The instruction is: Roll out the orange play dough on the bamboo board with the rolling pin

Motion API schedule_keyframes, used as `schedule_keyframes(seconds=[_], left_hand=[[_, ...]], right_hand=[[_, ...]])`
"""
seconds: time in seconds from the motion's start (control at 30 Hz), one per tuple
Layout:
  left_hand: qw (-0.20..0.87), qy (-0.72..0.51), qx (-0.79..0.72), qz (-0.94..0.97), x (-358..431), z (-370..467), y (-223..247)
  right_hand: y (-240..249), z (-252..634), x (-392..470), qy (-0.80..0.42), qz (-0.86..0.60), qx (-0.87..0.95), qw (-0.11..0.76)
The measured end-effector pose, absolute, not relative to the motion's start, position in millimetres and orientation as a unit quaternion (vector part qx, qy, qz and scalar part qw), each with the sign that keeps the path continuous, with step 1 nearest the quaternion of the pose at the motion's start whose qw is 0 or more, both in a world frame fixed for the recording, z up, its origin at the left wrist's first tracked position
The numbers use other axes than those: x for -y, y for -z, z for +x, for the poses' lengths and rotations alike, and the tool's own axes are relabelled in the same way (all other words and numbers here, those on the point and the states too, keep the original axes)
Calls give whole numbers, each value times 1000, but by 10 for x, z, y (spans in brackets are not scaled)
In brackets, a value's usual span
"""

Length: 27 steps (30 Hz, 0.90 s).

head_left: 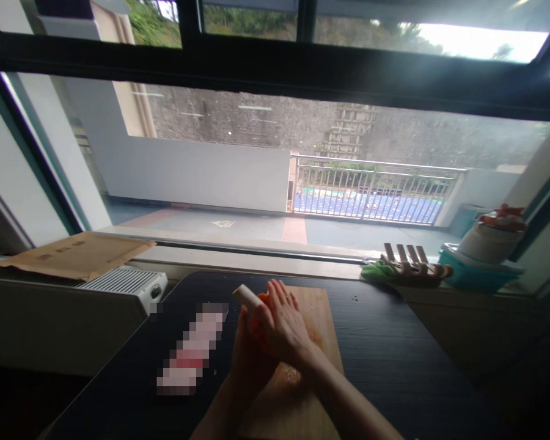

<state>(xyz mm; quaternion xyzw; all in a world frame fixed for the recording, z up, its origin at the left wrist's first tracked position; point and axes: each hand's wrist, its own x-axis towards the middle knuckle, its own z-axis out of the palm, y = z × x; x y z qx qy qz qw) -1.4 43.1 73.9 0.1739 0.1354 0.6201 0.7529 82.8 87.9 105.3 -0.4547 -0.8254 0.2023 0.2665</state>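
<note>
Both my hands are together over a wooden cutting board (321, 305). Between them is a rounded orange piece (258, 333), mostly covered by the fingers; its kind cannot be made out. A pale, rod-like piece (246, 296) sticks out at the upper left beside my right thumb, and whether it is joined to the orange piece is hidden. My left hand (249, 354) closes round the orange piece from the left and below. My right hand (286, 321) presses over it from the right, fingers long and close together. Orange-brown crumbs (289, 373) lie on the board under my wrists.
The board rests on a black table (380, 348). Left of my hands lies a blurred pinkish strip (192, 351). A brown envelope (77, 253) sits on a white radiator (152, 292). At the back right stand a green cloth (376, 271) and a teal box (481, 275), below the window.
</note>
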Motion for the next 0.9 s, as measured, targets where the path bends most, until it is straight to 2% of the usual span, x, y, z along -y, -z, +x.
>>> schedule_keyframes(seconds=[0.1, 0.3, 0.43, 0.53, 0.73, 0.9], left_hand=[[753, -618, -165, 152, -380, 10, -787], [730, -650, -169, 127, -350, -6, -891], [754, -596, -253, 109, -267, -50, -861], [739, -607, -286, 61, -276, -97, -853], [736, -618, -275, 32, -360, -153, -896], [716, -629, -302, 9, -351, -183, -953]], right_hand=[[-1068, 869, -966, -210, -512, 788, 270], [-993, 829, -926, -241, -479, 790, 297], [-1049, 995, -1145, -273, -514, 750, 313], [-1069, 1178, -1193, -307, -499, 749, 310], [-745, 1420, -905, -401, -423, 769, 264], [-565, 1491, -971, -387, -440, 756, 292]])
